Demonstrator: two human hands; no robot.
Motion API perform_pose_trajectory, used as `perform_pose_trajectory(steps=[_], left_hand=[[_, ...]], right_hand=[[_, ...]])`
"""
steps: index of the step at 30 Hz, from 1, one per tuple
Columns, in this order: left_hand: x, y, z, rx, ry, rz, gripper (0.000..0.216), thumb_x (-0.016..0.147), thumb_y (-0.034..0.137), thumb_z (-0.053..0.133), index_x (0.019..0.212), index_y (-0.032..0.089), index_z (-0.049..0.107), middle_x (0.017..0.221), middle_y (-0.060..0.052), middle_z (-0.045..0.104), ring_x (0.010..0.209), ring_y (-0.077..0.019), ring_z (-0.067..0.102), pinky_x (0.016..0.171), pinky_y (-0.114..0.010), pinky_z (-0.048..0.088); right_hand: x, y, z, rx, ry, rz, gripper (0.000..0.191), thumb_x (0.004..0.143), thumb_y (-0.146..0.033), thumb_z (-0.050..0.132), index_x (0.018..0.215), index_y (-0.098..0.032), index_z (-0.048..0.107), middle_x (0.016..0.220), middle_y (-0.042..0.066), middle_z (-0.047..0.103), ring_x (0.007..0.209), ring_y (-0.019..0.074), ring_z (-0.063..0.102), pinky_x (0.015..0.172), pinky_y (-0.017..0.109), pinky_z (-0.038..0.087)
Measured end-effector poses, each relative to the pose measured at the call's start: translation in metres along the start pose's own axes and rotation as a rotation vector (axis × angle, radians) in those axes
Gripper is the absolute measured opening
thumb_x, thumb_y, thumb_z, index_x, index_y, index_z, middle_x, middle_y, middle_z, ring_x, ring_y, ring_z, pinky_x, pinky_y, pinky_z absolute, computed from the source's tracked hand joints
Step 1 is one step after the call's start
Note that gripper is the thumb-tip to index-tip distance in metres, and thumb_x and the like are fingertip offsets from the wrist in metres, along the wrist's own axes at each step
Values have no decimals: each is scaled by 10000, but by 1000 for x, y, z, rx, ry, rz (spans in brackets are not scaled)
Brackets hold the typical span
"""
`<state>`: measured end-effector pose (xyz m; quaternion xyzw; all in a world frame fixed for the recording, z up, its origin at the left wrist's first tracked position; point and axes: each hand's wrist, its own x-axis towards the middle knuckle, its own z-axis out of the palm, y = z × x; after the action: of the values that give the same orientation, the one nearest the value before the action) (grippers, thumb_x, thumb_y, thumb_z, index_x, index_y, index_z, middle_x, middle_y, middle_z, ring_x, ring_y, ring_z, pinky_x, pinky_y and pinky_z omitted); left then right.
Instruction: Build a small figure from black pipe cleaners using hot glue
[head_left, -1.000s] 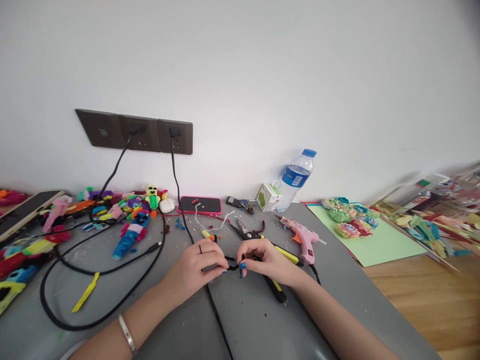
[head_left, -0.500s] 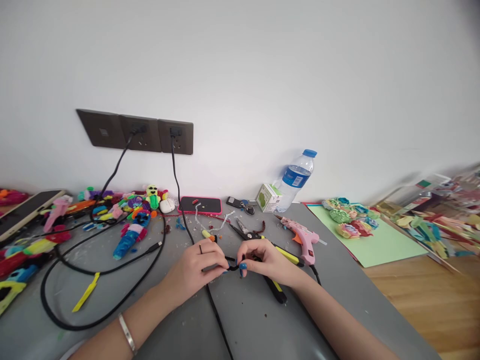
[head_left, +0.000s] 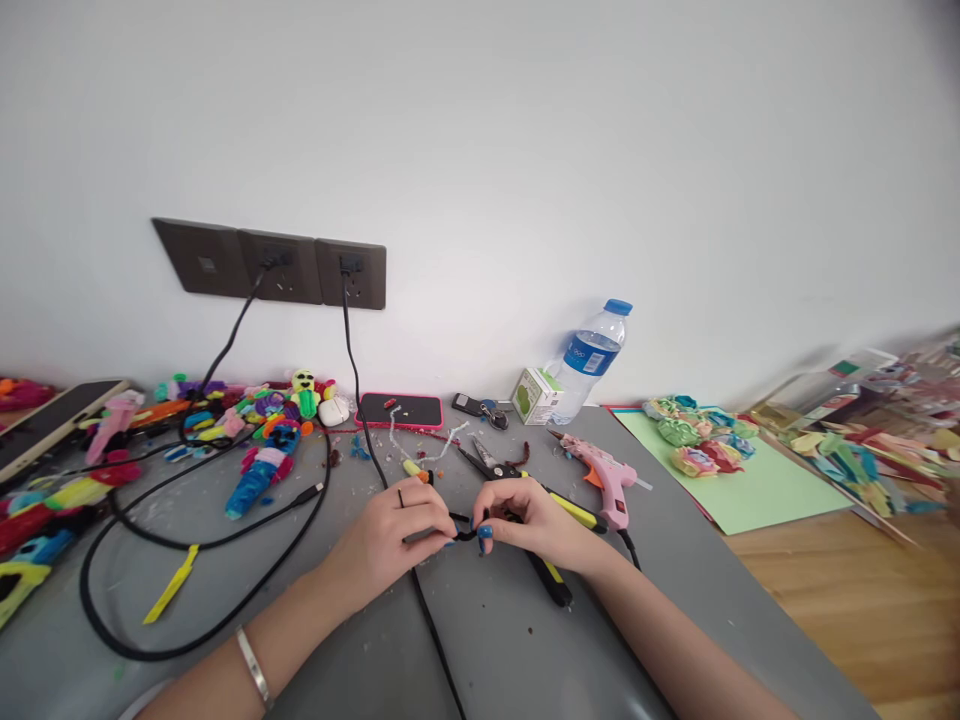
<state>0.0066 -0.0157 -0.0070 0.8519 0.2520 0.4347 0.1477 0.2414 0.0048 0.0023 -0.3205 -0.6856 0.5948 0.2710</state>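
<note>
Between my two hands, over the grey table, is a short black pipe cleaner (head_left: 466, 535), bent into a small loop. The fingertips of my left hand (head_left: 397, 535) pinch its left end. My right hand (head_left: 525, 522) pinches the other end between thumb and forefinger; its fingers hide part of the piece. Yellow-and-black pliers (head_left: 553, 580) lie open-handled on the table, partly beneath my right hand. Just beyond my left hand rests a small yellow piece with a black and orange end (head_left: 417, 470).
A pink glue gun (head_left: 611, 480) lies to the right, near a water bottle (head_left: 598, 355) and a small box (head_left: 536, 397). Black cables (head_left: 431, 630) cross the table. Colourful pipe-cleaner figures (head_left: 262, 470) crowd the left; a pink-edged phone (head_left: 409, 411) lies by the wall. Green paper (head_left: 780, 490) holds crumpled pieces.
</note>
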Motion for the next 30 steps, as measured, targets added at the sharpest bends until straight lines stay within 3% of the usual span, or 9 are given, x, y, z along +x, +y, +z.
perform_pose_trajectory(steps=[30], left_hand=[[-1, -1, 1, -21, 6, -10, 137, 923, 88, 618, 846, 187, 672, 808, -28, 702, 770, -139, 644, 749, -241, 529]], right_hand=[[1, 0, 0, 13, -5, 10, 337, 808, -474, 792, 859, -158, 685, 660, 18, 694, 612, 130, 601, 630, 246, 465]])
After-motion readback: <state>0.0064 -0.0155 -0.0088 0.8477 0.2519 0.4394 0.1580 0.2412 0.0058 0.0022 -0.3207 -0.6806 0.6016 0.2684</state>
